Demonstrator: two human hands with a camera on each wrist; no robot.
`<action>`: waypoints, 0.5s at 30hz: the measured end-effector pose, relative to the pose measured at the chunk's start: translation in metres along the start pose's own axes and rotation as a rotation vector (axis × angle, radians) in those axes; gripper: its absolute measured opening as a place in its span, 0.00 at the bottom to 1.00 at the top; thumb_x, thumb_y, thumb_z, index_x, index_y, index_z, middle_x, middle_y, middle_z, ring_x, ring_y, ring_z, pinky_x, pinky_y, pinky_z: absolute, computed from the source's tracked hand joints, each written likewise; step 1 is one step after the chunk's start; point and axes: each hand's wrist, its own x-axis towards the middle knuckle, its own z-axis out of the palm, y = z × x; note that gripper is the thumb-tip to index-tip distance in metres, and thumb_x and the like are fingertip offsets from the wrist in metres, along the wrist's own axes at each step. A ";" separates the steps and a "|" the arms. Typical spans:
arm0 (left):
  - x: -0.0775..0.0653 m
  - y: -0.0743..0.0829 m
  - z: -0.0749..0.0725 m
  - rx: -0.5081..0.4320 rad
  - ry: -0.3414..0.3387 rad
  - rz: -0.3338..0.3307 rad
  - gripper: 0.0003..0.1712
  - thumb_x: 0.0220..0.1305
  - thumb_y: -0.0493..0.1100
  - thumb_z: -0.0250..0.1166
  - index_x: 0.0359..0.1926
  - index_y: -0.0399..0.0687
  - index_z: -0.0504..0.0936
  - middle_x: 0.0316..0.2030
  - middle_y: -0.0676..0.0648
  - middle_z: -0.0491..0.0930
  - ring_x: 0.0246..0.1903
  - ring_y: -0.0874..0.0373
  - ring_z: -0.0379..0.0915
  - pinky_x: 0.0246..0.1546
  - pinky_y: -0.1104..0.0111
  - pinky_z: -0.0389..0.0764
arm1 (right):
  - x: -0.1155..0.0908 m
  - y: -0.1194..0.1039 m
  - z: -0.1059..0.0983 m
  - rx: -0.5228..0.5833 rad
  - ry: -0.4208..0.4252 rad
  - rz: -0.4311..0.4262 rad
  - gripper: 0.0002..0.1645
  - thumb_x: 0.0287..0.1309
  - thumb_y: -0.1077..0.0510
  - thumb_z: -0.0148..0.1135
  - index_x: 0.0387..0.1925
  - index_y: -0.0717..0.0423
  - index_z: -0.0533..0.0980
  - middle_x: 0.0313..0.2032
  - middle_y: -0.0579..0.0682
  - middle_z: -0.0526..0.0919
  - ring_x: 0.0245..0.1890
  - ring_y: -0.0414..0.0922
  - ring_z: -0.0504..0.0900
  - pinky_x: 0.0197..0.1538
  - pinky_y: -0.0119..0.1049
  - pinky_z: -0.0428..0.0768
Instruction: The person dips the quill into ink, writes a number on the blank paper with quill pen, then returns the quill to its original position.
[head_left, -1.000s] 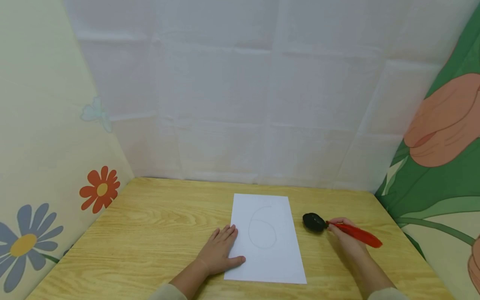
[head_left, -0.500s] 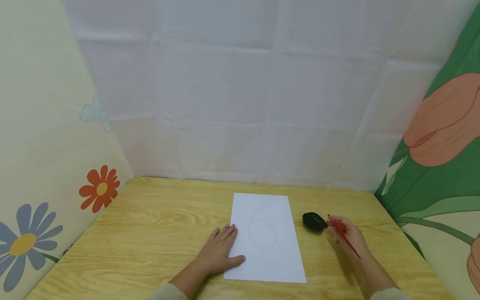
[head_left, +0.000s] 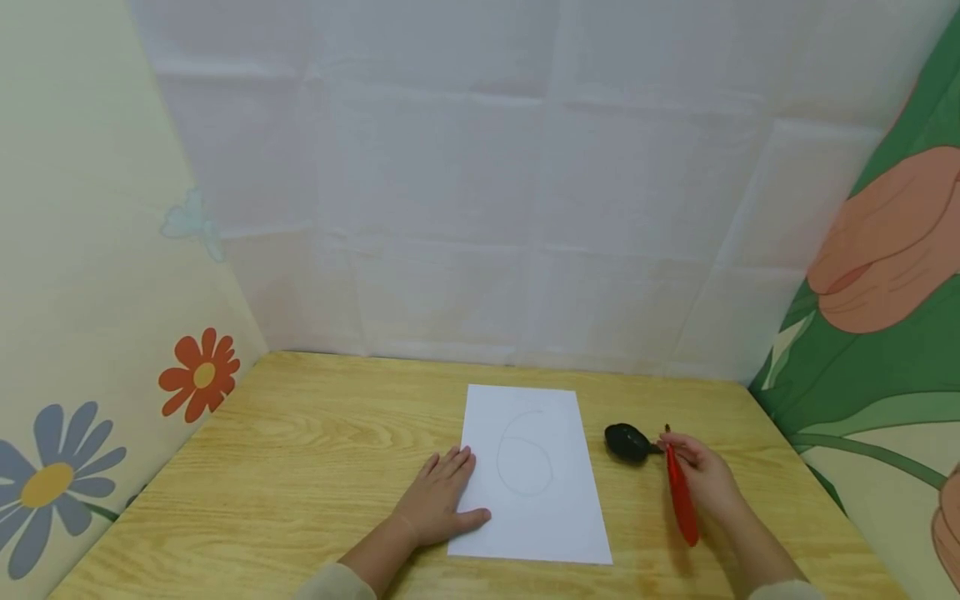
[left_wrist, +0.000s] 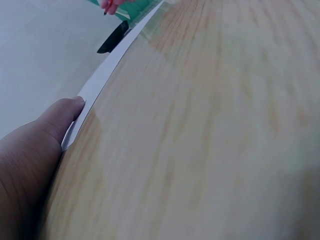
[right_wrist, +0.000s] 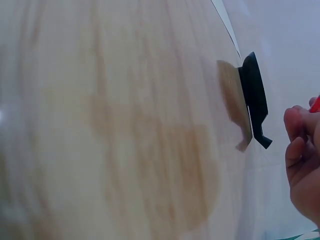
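My left hand [head_left: 437, 502] lies flat with spread fingers across the left edge of a white sheet of paper [head_left: 532, 533]. A faint pencil-like line shaped like a 6 shows on the sheet. Between thumb and fingertips, my right hand [head_left: 707, 477] pinches a red feather quill pen [head_left: 682, 500] near its dark tip; the feather hangs down toward me. Just left of these fingers sits a black, leaf-shaped dish [head_left: 627, 443] with a short stem. In the right wrist view the dish [right_wrist: 255, 90] looks shallow, apart from the hand [right_wrist: 306, 165]; its contents cannot be told.
A wood-grain table [head_left: 300, 467] carries all of this. White cloth [head_left: 450, 208] closes off the back. Flower-printed cloths stand at the left [head_left: 90, 250] and right [head_left: 885, 350] sides.
The quill pen has turned in my right hand: its feather pointed right, then showed edge-on, and now hangs downward. The hand has rotated slightly beside the dish. Left hand and paper stay put.
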 end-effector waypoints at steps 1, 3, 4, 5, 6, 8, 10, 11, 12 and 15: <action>0.000 0.000 0.000 0.001 0.000 -0.001 0.54 0.60 0.72 0.56 0.73 0.37 0.59 0.75 0.40 0.57 0.76 0.45 0.49 0.75 0.47 0.48 | 0.000 0.000 -0.001 -0.016 0.003 0.000 0.18 0.67 0.73 0.49 0.57 0.75 0.71 0.49 0.53 0.86 0.38 0.19 0.75 0.34 0.23 0.79; 0.000 0.000 0.000 -0.002 0.000 -0.002 0.54 0.60 0.72 0.57 0.73 0.37 0.59 0.75 0.40 0.57 0.76 0.45 0.49 0.75 0.47 0.48 | -0.001 0.002 -0.002 0.021 0.008 -0.014 0.18 0.67 0.73 0.49 0.56 0.76 0.71 0.43 0.37 0.86 0.32 0.23 0.75 0.32 0.24 0.78; 0.000 0.001 -0.001 -0.002 -0.001 -0.003 0.54 0.60 0.72 0.56 0.73 0.37 0.59 0.75 0.40 0.57 0.76 0.45 0.48 0.75 0.48 0.48 | -0.001 0.003 -0.002 0.042 0.005 -0.012 0.18 0.67 0.72 0.50 0.56 0.77 0.70 0.41 0.29 0.84 0.29 0.26 0.75 0.29 0.26 0.78; 0.000 0.001 -0.001 -0.002 -0.001 -0.003 0.54 0.60 0.72 0.56 0.73 0.37 0.59 0.75 0.40 0.57 0.76 0.45 0.48 0.75 0.48 0.48 | -0.001 0.003 -0.002 0.073 0.004 -0.006 0.18 0.68 0.71 0.50 0.56 0.78 0.70 0.39 0.24 0.81 0.27 0.29 0.75 0.27 0.28 0.77; 0.000 0.001 -0.001 -0.002 -0.001 -0.003 0.54 0.60 0.72 0.56 0.73 0.37 0.59 0.75 0.40 0.57 0.76 0.45 0.48 0.76 0.48 0.48 | -0.001 0.003 -0.003 0.099 0.002 0.001 0.17 0.68 0.71 0.50 0.55 0.78 0.70 0.37 0.21 0.79 0.24 0.32 0.75 0.27 0.29 0.78; 0.000 0.001 -0.001 -0.001 -0.002 -0.004 0.54 0.60 0.72 0.56 0.73 0.37 0.59 0.75 0.40 0.56 0.76 0.45 0.48 0.76 0.48 0.48 | -0.001 0.003 -0.004 0.159 0.003 0.036 0.15 0.69 0.69 0.50 0.53 0.75 0.73 0.35 0.21 0.80 0.22 0.35 0.74 0.26 0.29 0.77; 0.000 0.001 -0.001 0.000 -0.002 -0.004 0.54 0.60 0.72 0.56 0.73 0.37 0.59 0.75 0.40 0.56 0.76 0.45 0.48 0.76 0.48 0.48 | -0.001 0.002 -0.005 0.194 0.008 0.088 0.13 0.70 0.66 0.50 0.50 0.67 0.77 0.33 0.22 0.81 0.21 0.36 0.74 0.25 0.28 0.75; 0.000 0.001 -0.001 0.001 -0.002 -0.004 0.54 0.60 0.72 0.56 0.73 0.37 0.59 0.75 0.40 0.56 0.76 0.45 0.48 0.76 0.48 0.48 | 0.000 0.001 -0.006 0.206 0.009 0.115 0.13 0.70 0.64 0.50 0.47 0.61 0.79 0.33 0.23 0.82 0.20 0.36 0.74 0.25 0.28 0.73; 0.000 0.001 -0.001 0.002 -0.002 -0.004 0.54 0.60 0.72 0.56 0.73 0.37 0.59 0.75 0.40 0.56 0.76 0.45 0.48 0.76 0.48 0.48 | 0.000 0.000 -0.007 0.212 0.012 0.141 0.12 0.71 0.62 0.51 0.46 0.57 0.80 0.32 0.24 0.82 0.20 0.36 0.74 0.24 0.28 0.72; 0.000 0.000 0.000 0.005 -0.005 -0.004 0.54 0.60 0.72 0.56 0.73 0.37 0.59 0.75 0.40 0.56 0.76 0.45 0.48 0.76 0.48 0.48 | 0.000 -0.002 -0.008 0.201 0.018 0.201 0.10 0.70 0.56 0.54 0.44 0.54 0.81 0.30 0.26 0.83 0.19 0.36 0.74 0.24 0.28 0.70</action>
